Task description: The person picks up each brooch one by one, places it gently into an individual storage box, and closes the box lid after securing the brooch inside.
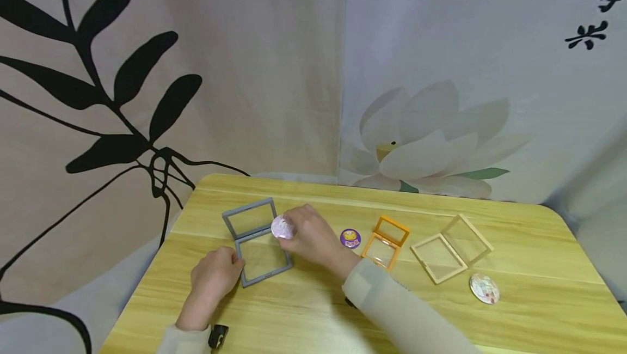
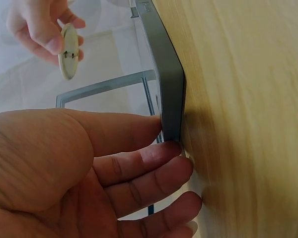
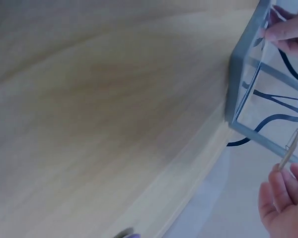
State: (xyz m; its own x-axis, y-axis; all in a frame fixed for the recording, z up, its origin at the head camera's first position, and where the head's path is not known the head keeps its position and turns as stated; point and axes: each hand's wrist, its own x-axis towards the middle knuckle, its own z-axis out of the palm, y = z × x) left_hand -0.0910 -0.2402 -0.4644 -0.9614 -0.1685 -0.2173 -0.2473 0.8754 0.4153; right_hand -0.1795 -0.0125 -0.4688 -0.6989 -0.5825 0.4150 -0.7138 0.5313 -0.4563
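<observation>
Before a pale curtain printed with black leaves and a whitish flower, a table with yellow wood grain carried an opened, hinged grey double frame, whose near-left edge the left hand was pinching between thumb and fingers. The right hand was grasping a round, pale pinkish badge in the air, near the frame's hinge. To the right lay a round purple badge, a smaller orange hinged frame, a cream-coloured hinged frame and a round, whitish patterned badge.
</observation>
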